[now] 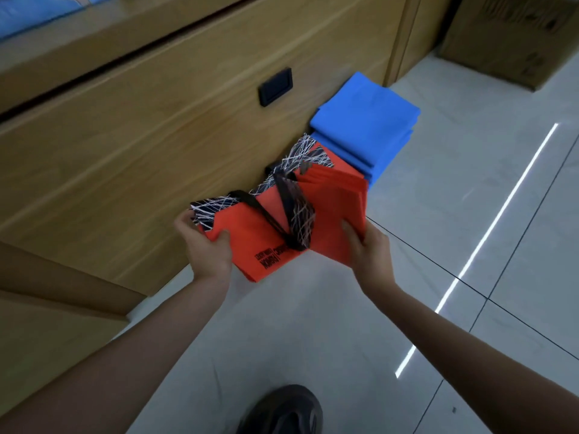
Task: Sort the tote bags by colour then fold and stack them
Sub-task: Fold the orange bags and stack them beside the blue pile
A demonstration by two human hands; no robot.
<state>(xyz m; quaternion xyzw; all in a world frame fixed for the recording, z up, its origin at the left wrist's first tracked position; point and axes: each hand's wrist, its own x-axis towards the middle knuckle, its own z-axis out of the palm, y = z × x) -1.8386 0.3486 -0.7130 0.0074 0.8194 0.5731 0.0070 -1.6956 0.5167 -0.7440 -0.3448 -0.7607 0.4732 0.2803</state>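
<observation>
Several orange totes [247,228], gripped, seemingly folded flat

A folded stack of tote bags [366,120] is sitting on the floor [313,324], touching the cabinet [156,136] to its left. Just before it, a bundle of tote bags [250,233] is being gripped by the left hand [206,249] at its left end and the right hand [369,249] at its right. A shoe [282,408] is standing nearest, and a cardboard box [513,36] is resting far back right.

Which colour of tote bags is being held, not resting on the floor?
The orange bags, gripped by left hand and right hand; the blue stack lies on the floor.
</observation>
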